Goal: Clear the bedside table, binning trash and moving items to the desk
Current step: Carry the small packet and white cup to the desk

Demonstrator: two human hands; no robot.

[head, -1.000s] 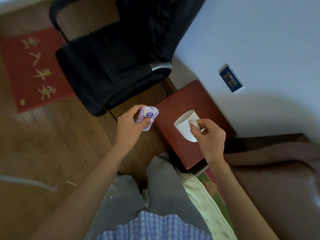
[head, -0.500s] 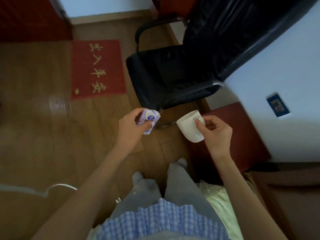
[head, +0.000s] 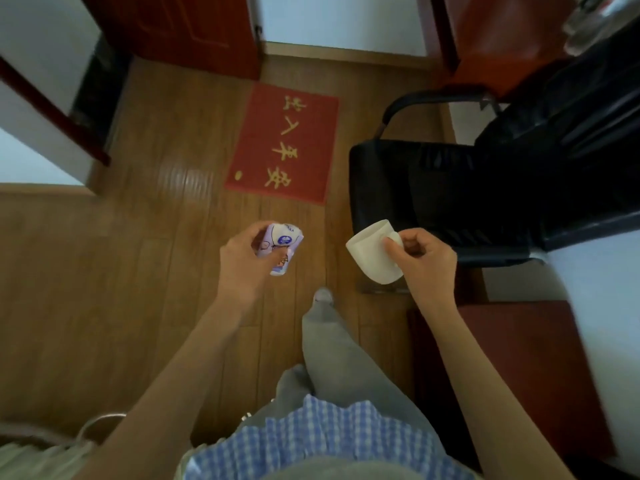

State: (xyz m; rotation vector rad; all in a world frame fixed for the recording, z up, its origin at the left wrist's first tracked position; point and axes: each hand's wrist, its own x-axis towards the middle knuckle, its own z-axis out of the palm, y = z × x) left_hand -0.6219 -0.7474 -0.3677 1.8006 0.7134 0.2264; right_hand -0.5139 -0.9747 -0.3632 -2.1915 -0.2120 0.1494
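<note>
My left hand [head: 246, 263] grips a crumpled purple-and-white packet [head: 282, 245] over the wooden floor at the centre of the view. My right hand [head: 427, 263] holds a white mug [head: 372, 254] by its handle, tilted with the mouth towards the upper left. The dark red bedside table [head: 519, 368] lies at the lower right, behind my right forearm, and its visible top is bare.
A black office chair [head: 485, 181] stands right of the mug. A red doormat [head: 287, 143] with yellow characters lies ahead on the wooden floor. A dark red door [head: 180, 29] and a doorway are at the top. My grey-trousered legs [head: 332, 348] are below.
The view has swung left, away from the bedside table towards the doormat and door. Both hands kept their hold and came off the table with the packet and mug.
</note>
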